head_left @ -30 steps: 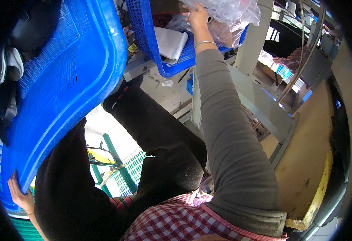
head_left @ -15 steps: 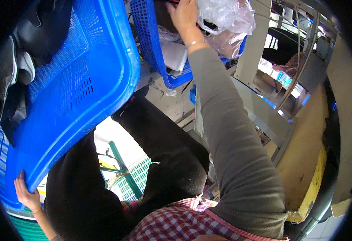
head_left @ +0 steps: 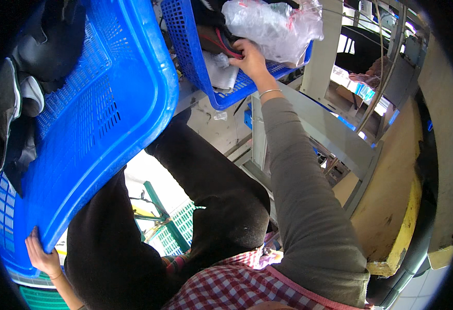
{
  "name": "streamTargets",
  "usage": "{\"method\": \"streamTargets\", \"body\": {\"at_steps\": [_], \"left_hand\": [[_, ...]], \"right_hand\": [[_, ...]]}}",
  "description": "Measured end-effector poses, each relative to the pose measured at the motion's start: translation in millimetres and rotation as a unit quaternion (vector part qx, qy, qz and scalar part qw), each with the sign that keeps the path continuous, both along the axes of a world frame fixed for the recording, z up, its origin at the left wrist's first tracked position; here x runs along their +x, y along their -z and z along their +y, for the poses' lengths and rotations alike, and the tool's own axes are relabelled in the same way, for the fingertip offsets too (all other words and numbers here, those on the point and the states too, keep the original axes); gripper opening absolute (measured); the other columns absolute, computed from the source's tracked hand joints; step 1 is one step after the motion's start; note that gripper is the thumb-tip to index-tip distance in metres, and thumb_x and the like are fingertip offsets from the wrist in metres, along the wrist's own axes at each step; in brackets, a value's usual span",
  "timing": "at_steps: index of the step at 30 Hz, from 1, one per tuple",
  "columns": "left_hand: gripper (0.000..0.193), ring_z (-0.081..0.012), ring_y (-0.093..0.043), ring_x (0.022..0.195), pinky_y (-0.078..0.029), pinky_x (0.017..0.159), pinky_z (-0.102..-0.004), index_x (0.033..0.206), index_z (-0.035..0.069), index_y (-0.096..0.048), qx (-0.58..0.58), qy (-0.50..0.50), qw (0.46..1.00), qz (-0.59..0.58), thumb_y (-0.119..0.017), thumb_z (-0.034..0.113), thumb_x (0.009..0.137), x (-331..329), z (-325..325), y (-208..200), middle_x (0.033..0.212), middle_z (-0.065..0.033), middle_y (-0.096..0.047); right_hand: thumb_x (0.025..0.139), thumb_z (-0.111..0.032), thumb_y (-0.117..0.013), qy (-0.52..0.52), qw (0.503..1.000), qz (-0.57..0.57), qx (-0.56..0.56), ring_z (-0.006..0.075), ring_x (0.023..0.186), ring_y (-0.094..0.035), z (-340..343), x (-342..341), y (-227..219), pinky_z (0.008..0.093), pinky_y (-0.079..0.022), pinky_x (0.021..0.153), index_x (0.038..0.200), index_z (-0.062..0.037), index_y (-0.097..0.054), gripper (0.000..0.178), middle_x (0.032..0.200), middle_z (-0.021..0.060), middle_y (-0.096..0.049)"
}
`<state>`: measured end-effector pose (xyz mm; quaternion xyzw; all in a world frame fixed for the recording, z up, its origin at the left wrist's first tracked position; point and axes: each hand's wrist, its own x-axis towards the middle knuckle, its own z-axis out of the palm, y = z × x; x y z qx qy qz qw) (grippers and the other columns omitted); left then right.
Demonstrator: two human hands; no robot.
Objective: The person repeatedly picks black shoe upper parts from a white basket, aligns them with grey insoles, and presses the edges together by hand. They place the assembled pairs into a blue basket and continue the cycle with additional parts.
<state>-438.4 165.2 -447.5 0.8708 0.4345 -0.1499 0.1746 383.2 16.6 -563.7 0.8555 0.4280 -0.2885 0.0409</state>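
My left hand grips the lower rim of a large blue plastic basket that is tilted on its side at the left. Black leather-like pieces with pale edges lie inside it. Farther off, my right hand reaches into a smaller blue basket, its fingers closed on the edge of a dark piece with red trim. Beside that hand, crumpled clear plastic bags fill the basket's right part. A folded white sheet is just below the dark piece.
Grey metal frame bars run along the right of my arm, with a worn yellow-edged board beyond. Green plastic crates show between my legs, and another green container stands under the large basket.
My right hand has moved nearer and slightly right, from the basket's far part to the red-trimmed dark piece. The plastic bags have shifted left. My left hand stays on the large basket's rim.
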Motion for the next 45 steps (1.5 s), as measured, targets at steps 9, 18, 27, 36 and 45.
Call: {"method": "streamTargets", "body": {"at_steps": [9, 18, 27, 36, 45], "left_hand": [[0.045, -0.0462, -0.065, 0.111, -0.050, 0.106, -0.0523, 0.128, -0.004, -0.068, 0.009, 0.025, 1.000, -0.005, -0.070, 0.012, 0.086, -1, 0, 1, 0.119, -0.0220, -0.069], [0.044, -0.0460, -0.064, 0.114, -0.049, 0.108, -0.0524, 0.127, -0.004, -0.068, 0.010, 0.017, 1.000, 0.011, -0.069, 0.012, 0.086, -4, -1, 0, 0.122, -0.0210, -0.070], [0.043, -0.0464, -0.065, 0.112, -0.051, 0.105, -0.0525, 0.125, -0.005, -0.068, 0.000, 0.011, 1.000, 0.006, -0.068, 0.012, 0.086, -2, 0, -1, 0.120, -0.0217, -0.070], [0.043, -0.0473, -0.065, 0.108, -0.052, 0.101, -0.0523, 0.125, -0.007, -0.068, 0.001, 0.020, 1.000, 0.002, -0.067, 0.015, 0.088, -1, 1, -2, 0.116, -0.0234, -0.069], [0.045, -0.0479, -0.065, 0.105, -0.052, 0.099, -0.0553, 0.124, -0.008, -0.067, 0.002, 0.030, 1.000, -0.011, -0.066, 0.024, 0.093, 9, 6, -6, 0.114, -0.0244, -0.069]], "right_hand": [[0.086, -0.063, -0.075, -0.088, 0.961, 0.198, -0.172, 0.0262, 0.102, -0.070, 101, -4, 33, 0.0383, -0.053, 0.091, 0.126, -0.0039, -0.072, 0.072, 0.114, 0.0185, -0.075], [0.096, -0.042, -0.072, 0.199, 0.937, 0.260, 0.125, 0.0317, 0.119, -0.063, 165, 25, 58, 0.0418, -0.049, 0.105, 0.147, -0.0007, -0.055, 0.068, 0.133, 0.0166, -0.067], [0.082, -0.062, -0.079, 0.058, 0.971, -0.182, 0.147, 0.0372, 0.117, -0.068, 112, 143, 2, 0.0423, -0.052, 0.103, 0.144, 0.0062, -0.052, 0.096, 0.132, 0.0232, -0.069], [0.098, -0.049, -0.069, 0.487, 0.850, 0.194, 0.053, 0.0260, 0.068, -0.069, 156, 45, 51, 0.0391, -0.063, 0.066, 0.101, -0.0029, -0.070, 0.046, 0.085, 0.0121, -0.070], [0.079, -0.050, -0.084, 0.131, 0.972, -0.058, 0.185, 0.0451, 0.121, -0.065, 123, 74, 139, 0.0485, -0.050, 0.105, 0.126, 0.0082, -0.060, 0.079, 0.127, 0.0326, -0.067]]}}
